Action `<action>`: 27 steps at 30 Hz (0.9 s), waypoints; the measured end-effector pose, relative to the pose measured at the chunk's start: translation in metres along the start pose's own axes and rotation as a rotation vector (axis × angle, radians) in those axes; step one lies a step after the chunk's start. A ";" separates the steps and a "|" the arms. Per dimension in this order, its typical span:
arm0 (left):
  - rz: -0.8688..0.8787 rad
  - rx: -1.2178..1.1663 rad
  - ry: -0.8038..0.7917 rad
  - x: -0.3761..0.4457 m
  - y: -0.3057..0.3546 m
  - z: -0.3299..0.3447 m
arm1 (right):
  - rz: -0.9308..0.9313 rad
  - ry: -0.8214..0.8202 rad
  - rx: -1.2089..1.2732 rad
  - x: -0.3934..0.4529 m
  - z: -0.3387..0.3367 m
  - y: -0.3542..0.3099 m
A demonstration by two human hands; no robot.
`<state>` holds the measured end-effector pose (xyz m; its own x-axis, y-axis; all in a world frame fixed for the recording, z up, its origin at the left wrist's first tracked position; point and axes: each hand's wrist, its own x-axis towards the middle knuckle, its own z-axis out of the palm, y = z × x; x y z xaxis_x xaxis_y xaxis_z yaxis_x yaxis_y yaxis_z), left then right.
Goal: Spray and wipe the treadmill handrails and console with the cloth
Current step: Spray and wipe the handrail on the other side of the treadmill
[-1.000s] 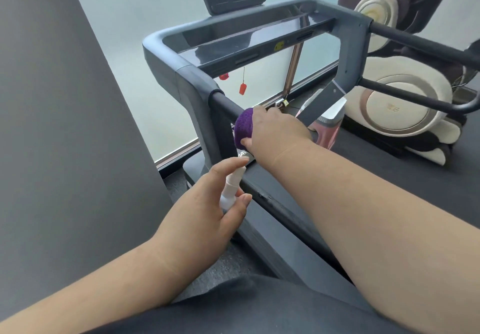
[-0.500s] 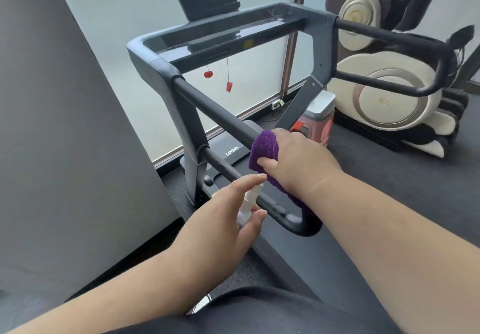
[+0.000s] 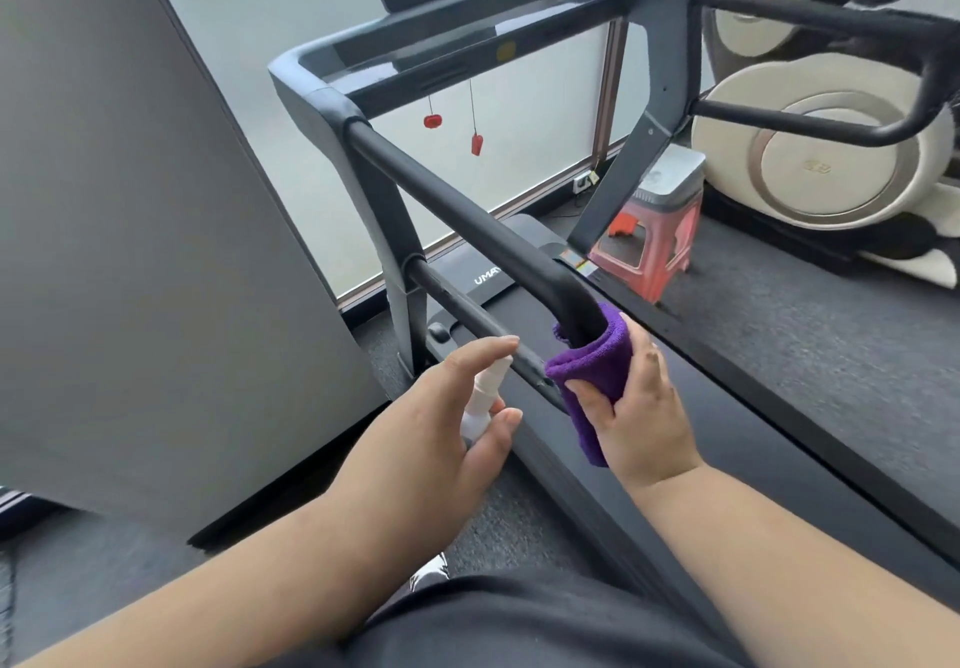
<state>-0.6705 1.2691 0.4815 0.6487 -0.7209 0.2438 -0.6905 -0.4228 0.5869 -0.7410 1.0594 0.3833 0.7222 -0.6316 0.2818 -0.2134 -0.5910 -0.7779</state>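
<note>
A grey partition panel [image 3: 156,251] fills the left side, standing just beside the treadmill [image 3: 519,43], whose console [image 3: 447,38] spans the top of the frame in front of a frosted window. Behind its right handrail [image 3: 810,12] sits a cream and black massage chair [image 3: 821,147], with a red plastic stool [image 3: 649,246] near the treadmill's right upright. The black left handrail [image 3: 467,220] slopes down toward the person and curves at its near end. There the right hand [image 3: 639,407] grips a purple cloth [image 3: 592,371] wrapped around the bend of the rail. The left hand [image 3: 441,423] holds a small white spray bottle [image 3: 483,397] just beside the cloth, forefinger raised over the nozzle. Two red safety-key tags [image 3: 477,143] hang below the console.
</note>
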 end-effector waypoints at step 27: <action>0.006 0.007 -0.077 -0.009 -0.016 0.002 | 0.032 0.077 0.121 -0.005 0.007 0.002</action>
<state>-0.6658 1.2816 0.4685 0.6182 -0.7634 0.1871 -0.6966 -0.4218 0.5804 -0.7410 1.0651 0.3765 0.6626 -0.6886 0.2945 -0.1513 -0.5082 -0.8479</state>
